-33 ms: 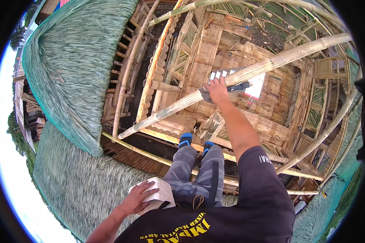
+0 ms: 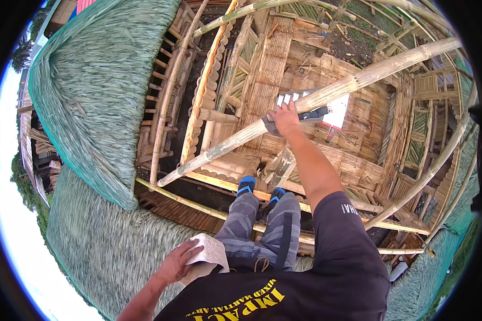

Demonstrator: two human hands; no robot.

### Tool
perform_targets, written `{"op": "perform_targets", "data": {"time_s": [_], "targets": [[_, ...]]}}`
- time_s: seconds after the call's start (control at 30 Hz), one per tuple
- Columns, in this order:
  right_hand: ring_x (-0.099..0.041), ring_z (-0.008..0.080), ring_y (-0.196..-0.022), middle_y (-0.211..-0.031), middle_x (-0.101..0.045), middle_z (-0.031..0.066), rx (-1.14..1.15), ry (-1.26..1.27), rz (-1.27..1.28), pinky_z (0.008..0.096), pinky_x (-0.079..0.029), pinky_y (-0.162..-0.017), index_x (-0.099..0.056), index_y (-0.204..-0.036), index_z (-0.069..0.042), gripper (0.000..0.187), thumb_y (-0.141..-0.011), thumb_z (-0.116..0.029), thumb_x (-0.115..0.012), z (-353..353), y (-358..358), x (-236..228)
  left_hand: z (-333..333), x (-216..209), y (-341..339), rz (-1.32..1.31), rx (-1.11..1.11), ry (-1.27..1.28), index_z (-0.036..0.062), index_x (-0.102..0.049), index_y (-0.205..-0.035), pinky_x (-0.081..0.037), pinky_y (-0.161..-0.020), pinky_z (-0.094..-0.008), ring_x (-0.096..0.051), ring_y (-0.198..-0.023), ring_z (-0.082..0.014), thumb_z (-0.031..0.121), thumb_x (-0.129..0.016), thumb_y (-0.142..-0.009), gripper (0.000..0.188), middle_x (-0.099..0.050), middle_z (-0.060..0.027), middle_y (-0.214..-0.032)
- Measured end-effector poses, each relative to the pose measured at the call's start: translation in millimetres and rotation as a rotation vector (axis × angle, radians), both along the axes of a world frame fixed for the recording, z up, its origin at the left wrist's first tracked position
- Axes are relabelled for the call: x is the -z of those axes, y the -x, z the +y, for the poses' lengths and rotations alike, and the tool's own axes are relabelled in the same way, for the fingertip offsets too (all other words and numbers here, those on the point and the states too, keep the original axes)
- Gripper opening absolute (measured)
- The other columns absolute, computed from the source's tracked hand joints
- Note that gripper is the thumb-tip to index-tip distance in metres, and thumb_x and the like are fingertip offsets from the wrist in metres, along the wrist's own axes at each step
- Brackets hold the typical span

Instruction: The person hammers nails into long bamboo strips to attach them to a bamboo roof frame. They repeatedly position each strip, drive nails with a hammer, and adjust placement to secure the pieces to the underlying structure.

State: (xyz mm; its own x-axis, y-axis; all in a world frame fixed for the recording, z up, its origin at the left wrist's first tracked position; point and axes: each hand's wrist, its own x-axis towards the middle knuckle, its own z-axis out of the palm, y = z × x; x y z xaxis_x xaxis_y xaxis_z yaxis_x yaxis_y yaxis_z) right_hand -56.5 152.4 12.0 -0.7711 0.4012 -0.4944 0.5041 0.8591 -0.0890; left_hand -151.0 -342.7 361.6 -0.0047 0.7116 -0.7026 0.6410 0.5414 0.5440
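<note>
Right grip (image 2: pixel 285 119) clasped over round, jointed bamboo pole (image 2: pixel 353 83); left grip (image 2: pixel 178 263), on pole's near side, holding curled, whitish sheet (image 2: pixel 212 250).

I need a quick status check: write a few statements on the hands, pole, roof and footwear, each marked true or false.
1. The right hand is on the pole. True.
2. The left hand is empty. False: it holds a pale sheet.
3. A thatched roof with a green edge lies to the person's left. True.
4. The person's footwear is all red. False: the footwear shows blue.
5. The right sleeve is dark. True.
</note>
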Motion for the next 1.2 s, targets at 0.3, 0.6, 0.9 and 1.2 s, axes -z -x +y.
{"op": "perform_targets", "data": {"time_s": [0.3,0.6,0.9,1.2], "targets": [[-0.044,0.0256,-0.140,-0.142,-0.055,0.0026,-0.015,-0.102,0.086,0.0570,-0.016,-0.126,-0.053,-0.149,-0.029,0.049,-0.101,-0.019,-0.053,3,-1,5,-59,53,29,0.165,-0.251,0.158,0.0134,-0.050,-0.151,-0.044,-0.115,-0.0377,-0.056,-0.134,-0.0353,-0.014,-0.049,-0.077,0.079,-0.058,-0.0173,-0.146],[-0.055,0.0240,-0.125,-0.121,-0.067,0.0013,-0.102,-0.032,0.317,0.0558,-0.028,-0.118,-0.065,-0.134,-0.024,0.044,-0.091,-0.017,-0.065,5,-18,17,218,300,97,-0.013,-0.016,-0.135,0.0046,-0.049,-0.151,-0.041,-0.114,-0.0451,-0.052,-0.137,-0.0358,0.040,-0.071,-0.095,0.070,-0.055,-0.0228,-0.147],[-0.071,0.0323,-0.106,-0.110,-0.074,0.0211,1.088,0.255,1.385,0.0397,-0.053,-0.093,-0.066,-0.119,0.001,0.028,-0.092,-0.008,-0.068,-24,-170,135,392,463,-27,0.544,-0.019,-1.120,0.0102,-0.035,-0.158,-0.043,-0.108,-0.0478,-0.050,-0.135,-0.0406,0.037,-0.073,-0.087,0.085,-0.049,-0.0204,-0.150],[-0.063,0.0427,-0.116,-0.123,-0.066,0.0269,1.062,0.257,0.539,0.0466,-0.050,-0.098,-0.063,-0.129,0.002,0.051,-0.088,-0.026,-0.076,-155,-180,350,392,473,-33,0.742,-0.018,-1.316,0.0106,-0.040,-0.155,-0.047,-0.101,-0.0460,-0.059,-0.125,-0.0345,0.024,-0.070,-0.080,0.082,-0.055,-0.0161,-0.145]]}}
